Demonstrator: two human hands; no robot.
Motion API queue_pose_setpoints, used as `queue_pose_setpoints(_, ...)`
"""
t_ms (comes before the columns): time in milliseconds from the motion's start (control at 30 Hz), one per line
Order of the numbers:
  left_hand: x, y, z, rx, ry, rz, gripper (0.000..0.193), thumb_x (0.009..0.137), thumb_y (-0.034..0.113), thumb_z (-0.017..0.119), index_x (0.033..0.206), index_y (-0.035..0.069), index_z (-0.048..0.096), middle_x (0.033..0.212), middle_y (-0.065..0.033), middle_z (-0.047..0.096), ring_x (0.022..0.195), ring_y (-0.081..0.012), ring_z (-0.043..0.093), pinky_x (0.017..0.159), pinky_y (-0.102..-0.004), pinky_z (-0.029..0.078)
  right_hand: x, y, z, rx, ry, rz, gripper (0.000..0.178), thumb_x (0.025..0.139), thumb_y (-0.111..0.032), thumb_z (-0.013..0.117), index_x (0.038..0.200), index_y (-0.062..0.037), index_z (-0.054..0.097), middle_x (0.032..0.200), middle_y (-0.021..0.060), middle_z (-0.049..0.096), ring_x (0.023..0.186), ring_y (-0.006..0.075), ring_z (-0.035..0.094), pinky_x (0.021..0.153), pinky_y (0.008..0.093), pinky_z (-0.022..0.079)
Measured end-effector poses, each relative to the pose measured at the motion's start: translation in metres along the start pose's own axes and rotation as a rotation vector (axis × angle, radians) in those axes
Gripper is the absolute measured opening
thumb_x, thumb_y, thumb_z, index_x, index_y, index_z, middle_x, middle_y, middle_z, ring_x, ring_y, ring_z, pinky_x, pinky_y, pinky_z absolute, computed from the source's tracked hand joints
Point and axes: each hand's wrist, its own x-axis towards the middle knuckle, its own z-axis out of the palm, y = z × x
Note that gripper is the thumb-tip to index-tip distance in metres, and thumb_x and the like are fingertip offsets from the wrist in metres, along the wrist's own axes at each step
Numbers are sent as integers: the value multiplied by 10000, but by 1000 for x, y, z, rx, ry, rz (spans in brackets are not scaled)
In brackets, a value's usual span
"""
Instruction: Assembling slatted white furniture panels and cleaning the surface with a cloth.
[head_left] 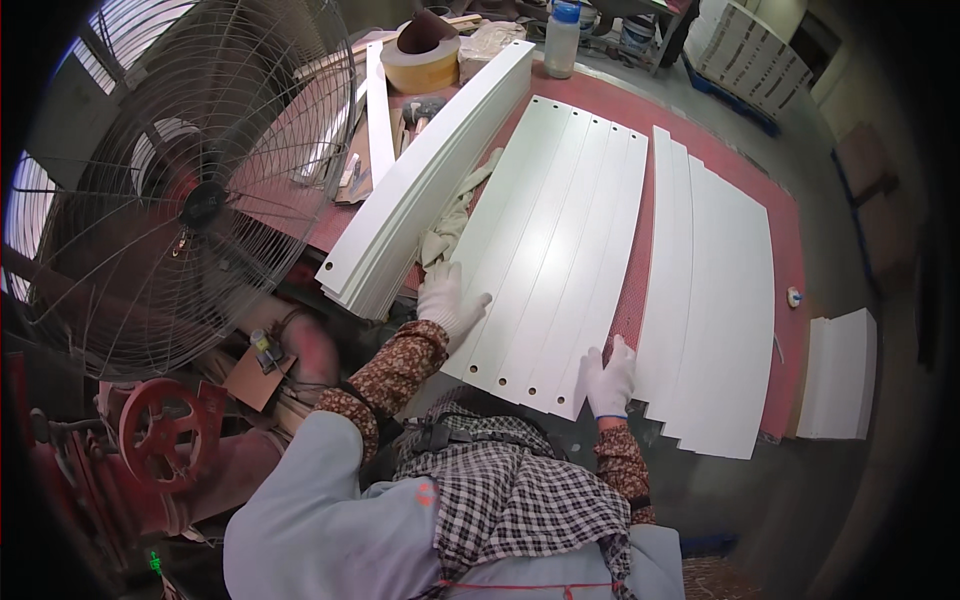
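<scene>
Several long white boards (550, 240) lie side by side on the red table, with dark round holes along their far and near ends. My left hand (452, 303), in a white knitted glove, rests at their left edge, its thumb stretched over the surface. At the near right corner of the same row is my gloved right hand (607, 378), fingers apart and touching the edge. Neither hand is closed around a board. A crumpled cloth (450, 225) lies just beyond my left hand.
Left of the row stands a tall stack of white boards (420, 180); more white panels (715, 310) lie to the right. A large wire-caged fan (200, 205) is at far left, above a red handwheel (172, 435). Tape roll (420, 72) and blue-capped bottle (562, 45) stand at the back.
</scene>
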Motion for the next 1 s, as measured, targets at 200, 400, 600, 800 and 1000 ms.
queue_pose_setpoints(200, 29, 2, 25, 5, 41, -157, 766, 817, 518, 714, 1320, -23, 508, 1336, -244, 518, 1332, -383, 444, 1070, -517, 402, 44, -40, 18, -202, -158, 379, 527, 877, -388, 645, 1177, 38, 571, 1197, 268, 574, 1167, 420, 551, 1016, 490, 451)
queue_pose_setpoints(400, 25, 12, 16, 90, -33, -156, 788, 820, 500, 701, 1365, -18, 465, 1362, -255, 485, 1266, -440, 465, 1044, -544, 407, 36, -32, -2, -24, -200, 328, 552, 880, -398, 642, 1216, 30, 551, 1188, 231, 574, 1111, 392, 581, 973, 493, 481)
queue_pose_setpoints(600, -1, 52, 31, -11, -42, 215, 732, 846, 402, 727, 1378, -38, 485, 1385, -235, 505, 1277, -400, 481, 1081, -479, 402, -50, 8, -44, 369, -277, 376, 446, 911, -327, 649, 1157, 45, 635, 974, 174, 664, 931, 342, 645, 865, 409, 512)
queue_pose_setpoints(800, -54, 194, 58, -656, -1006, 183, 730, 971, 371, 610, 1462, -115, 372, 1440, -288, 494, 1312, -326, 531, 1075, -369, 444, -137, 107, -73, 1096, 76, 1078, 269, 992, -235, 622, 1092, 13, 652, 897, 45, 629, 671, 93, 581, 553, 250, 497)
queue_pose_setpoints(1000, -99, 250, 142, -450, -740, -66, 745, 897, 446, 677, 1332, -108, 436, 1226, -268, 611, 1159, -333, 618, 980, -394, 500, -167, 208, -110, 1315, 197, 1107, 180, 993, -205, 620, 1079, -47, 604, 844, 27, 604, 656, 109, 563, 517, 258, 477)
